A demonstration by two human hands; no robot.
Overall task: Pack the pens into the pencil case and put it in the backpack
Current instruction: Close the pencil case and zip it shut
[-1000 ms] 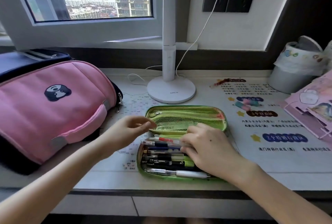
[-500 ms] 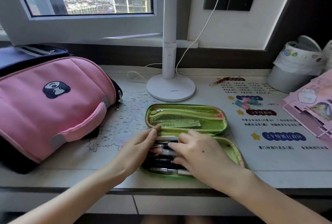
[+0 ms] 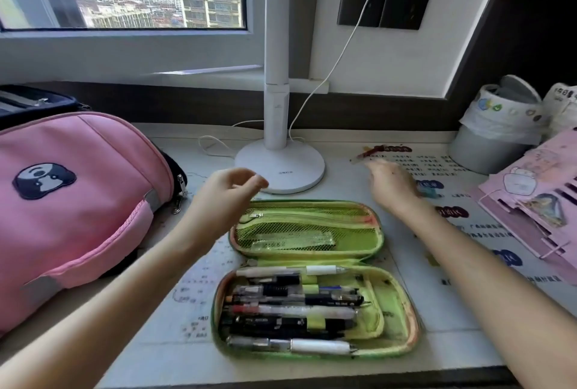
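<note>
Reaching my right hand [image 3: 390, 187] toward a reddish pen [image 3: 373, 151] lying crosswise just beyond its loosely curled, empty fingers. My left hand [image 3: 228, 198], half-open and empty, hovers farther away. The pencil case [image 3: 396, 320] lies open below, backpack [image 3: 78, 201] left.

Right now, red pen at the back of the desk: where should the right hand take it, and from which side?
Grip the red pen mid-barrel, coming from above. It lies flat and slightly slanted on the desk mat, so thumb and forefinger should pinch across its width. The right hand is already just short of it, fingers extended, and nothing crowds the barrel.
</note>
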